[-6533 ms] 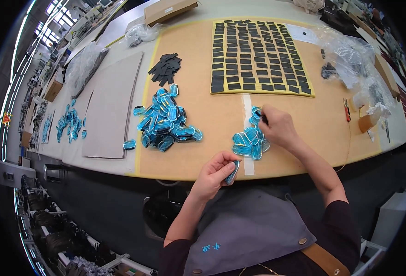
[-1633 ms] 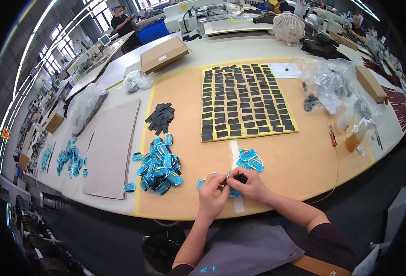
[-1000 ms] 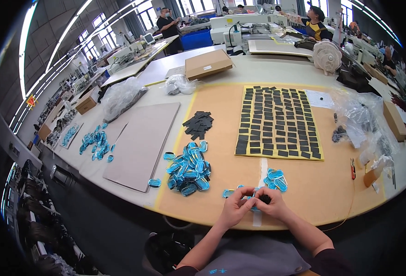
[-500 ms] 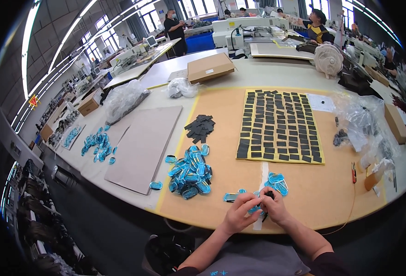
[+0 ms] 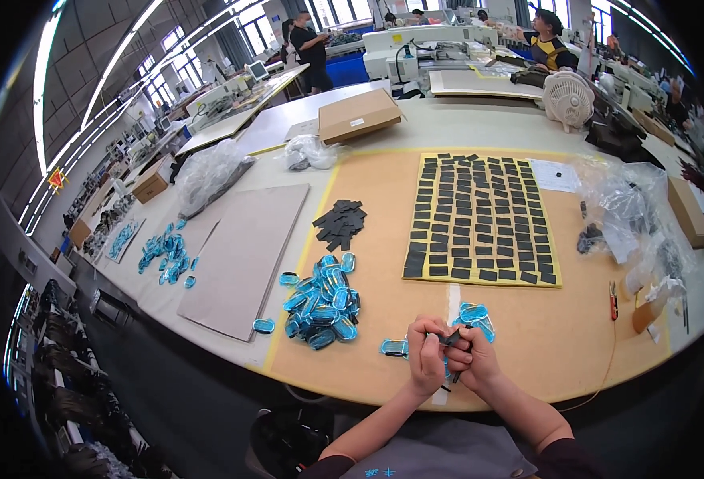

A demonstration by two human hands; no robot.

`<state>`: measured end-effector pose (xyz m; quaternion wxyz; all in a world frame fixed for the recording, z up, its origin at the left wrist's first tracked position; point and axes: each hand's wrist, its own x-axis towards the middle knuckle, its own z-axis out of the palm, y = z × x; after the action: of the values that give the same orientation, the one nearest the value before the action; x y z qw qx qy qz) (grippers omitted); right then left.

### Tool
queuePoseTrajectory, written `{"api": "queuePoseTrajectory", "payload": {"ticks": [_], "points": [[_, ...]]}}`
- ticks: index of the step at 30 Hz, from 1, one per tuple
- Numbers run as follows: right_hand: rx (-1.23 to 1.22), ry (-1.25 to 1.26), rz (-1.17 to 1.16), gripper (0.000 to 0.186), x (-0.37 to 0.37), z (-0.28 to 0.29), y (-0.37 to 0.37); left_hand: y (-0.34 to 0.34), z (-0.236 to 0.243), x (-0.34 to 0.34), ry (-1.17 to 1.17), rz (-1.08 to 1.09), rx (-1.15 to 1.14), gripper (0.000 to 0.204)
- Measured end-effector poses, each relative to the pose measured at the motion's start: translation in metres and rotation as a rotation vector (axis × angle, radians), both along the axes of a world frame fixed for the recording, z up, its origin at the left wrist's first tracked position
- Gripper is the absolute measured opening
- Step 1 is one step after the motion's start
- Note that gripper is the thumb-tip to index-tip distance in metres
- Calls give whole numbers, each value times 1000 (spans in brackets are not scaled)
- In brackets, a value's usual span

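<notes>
Both of my hands meet above the near edge of the table, fingers pinched together. My left hand (image 5: pixel 426 356) and my right hand (image 5: pixel 480 361) grip a small black piece (image 5: pixel 452 338) between them; its exact kind is hard to make out. A thin dark end sticks out below my right fingers. Blue oval patches with pale rims lie around the hands: one patch (image 5: pixel 394 348) just left, a few more patches (image 5: pixel 475 316) behind the right hand, others partly hidden beneath. Farther left is a heap of the same patches (image 5: pixel 322 307).
Beyond my hands lies a yellow-edged board (image 5: pixel 492 281) with rows of black rectangles. A pile of black rectangles (image 5: pixel 340 224) sits beside it. Grey boards (image 5: pixel 244 255) lie left; red-handled snippers (image 5: pixel 613 302), clear plastic bags (image 5: pixel 635 207) and a fan (image 5: pixel 568 101) are right.
My left hand has turned and closed in beside the right, and the black piece shows more between the fingers. The view has shifted slightly. A standing person in the background has shifted position.
</notes>
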<state>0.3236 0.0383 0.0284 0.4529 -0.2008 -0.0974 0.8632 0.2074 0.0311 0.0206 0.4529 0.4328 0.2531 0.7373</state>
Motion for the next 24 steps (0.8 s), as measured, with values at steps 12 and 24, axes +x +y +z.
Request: {"api": "queuePoseTrajectory", "payload": {"ticks": [12,24], "points": [[-191,734,-153,17,34,11,50,38,51,-9,-603,-100,17,11],[578,-969,173,8,36,15,-18,7,-5,-85,561,-89,-434,22]]}}
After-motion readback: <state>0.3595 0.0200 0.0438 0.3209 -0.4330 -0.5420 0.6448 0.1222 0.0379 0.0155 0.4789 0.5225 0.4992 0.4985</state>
